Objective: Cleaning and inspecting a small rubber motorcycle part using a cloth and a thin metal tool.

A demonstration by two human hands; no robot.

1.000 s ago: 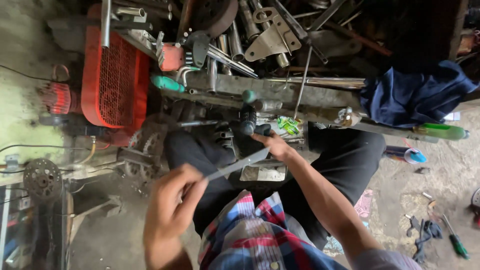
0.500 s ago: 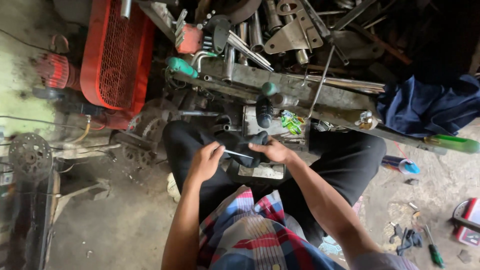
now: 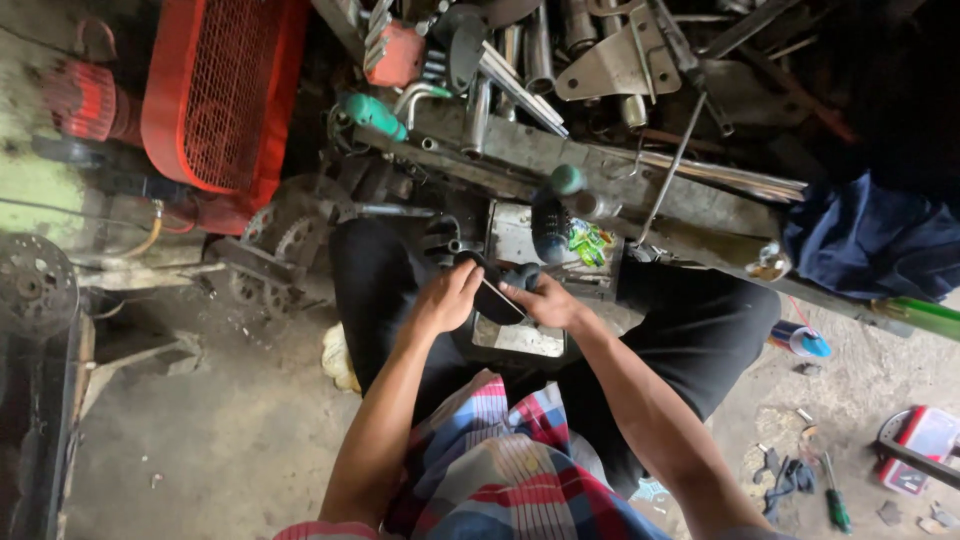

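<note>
- Grimy concrete floor (image 3: 200, 440) is spreading all around you, with a cluttered metal workbench (image 3: 560, 160) running across from eleven to three o'clock.
- Your left hand (image 3: 445, 300) is curling its fingers around the near end of a dark flat part (image 3: 497, 300), right at the centre of the view, above your lap.
- Your right hand (image 3: 545, 300) is gripping the same dark flat part from the other side, thumb pressing on top; the two hands are almost touching.
- A pale metal plate (image 3: 520, 335) is lying just beneath both hands, between your knees in black trousers (image 3: 690, 340).
- A red mesh guard (image 3: 215, 95) is standing at ten o'clock, beside a toothed sprocket (image 3: 290, 230).
- A green-handled tool (image 3: 372, 112) is resting on the bench at eleven o'clock.
- A small green printed wrapper (image 3: 588, 240) is lying at one o'clock, just beside a dark ribbed handle with a green cap (image 3: 552, 215).
- A blue cloth (image 3: 870, 240) is bunching at three o'clock.
- A red and white flat box (image 3: 925, 440) is sitting on the floor at four o'clock, near a green-handled screwdriver (image 3: 833, 495).
- A round blue and orange tin (image 3: 800, 338) is lying at three o'clock, by your right knee.
</note>
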